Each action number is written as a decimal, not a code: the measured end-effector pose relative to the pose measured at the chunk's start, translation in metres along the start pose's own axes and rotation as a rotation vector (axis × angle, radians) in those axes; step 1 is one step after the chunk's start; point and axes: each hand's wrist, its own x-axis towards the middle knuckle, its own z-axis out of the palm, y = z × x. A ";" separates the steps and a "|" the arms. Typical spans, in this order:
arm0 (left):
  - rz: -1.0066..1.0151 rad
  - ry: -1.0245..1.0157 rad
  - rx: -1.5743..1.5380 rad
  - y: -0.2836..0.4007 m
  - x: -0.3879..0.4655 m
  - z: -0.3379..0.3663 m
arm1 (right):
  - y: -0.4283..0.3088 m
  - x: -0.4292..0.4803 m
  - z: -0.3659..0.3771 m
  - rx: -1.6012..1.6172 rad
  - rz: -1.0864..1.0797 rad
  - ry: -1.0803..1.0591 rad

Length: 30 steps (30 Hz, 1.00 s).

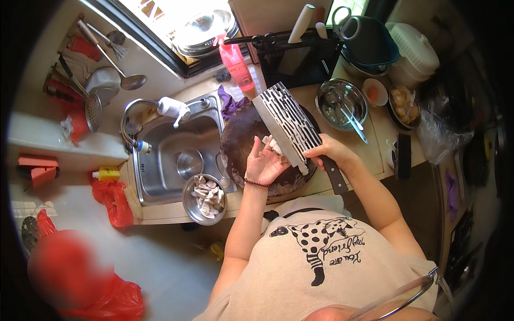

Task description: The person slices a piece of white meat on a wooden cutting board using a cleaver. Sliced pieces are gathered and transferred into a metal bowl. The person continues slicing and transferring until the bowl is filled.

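My right hand [331,151] grips a cleaver [285,120] by its dark handle and the heel of its patterned blade. The blade is tilted over a round, dark chopping board [241,140]. Palm up, my left hand [263,163] is at the blade's lower edge, thumb apart. Pale cut food pieces [274,145] lie between its fingers and the blade, which hides part of the fingers. Another pale piece [303,167] shows by the blade's near corner. Left of the board, a metal bowl [186,206] holds several pale slices [208,196].
A steel sink [160,160] with a faucet [130,108] adjoins the board. Behind are a pink pump bottle [237,66] and a knife rack [269,60]. To the right stand a metal bowl with spoons [341,104], a small bowl [375,92] and a black box-shaped object [402,155].
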 end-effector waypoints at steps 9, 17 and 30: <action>-0.078 0.023 0.053 -0.012 0.014 0.003 | 0.020 -0.006 -0.006 0.110 -0.034 0.008; -0.054 0.028 0.030 -0.001 0.007 -0.006 | 0.032 -0.024 -0.025 0.028 -0.067 0.142; 0.150 1.087 2.188 0.021 0.078 -0.046 | 0.137 -0.057 -0.062 -0.018 -0.014 0.399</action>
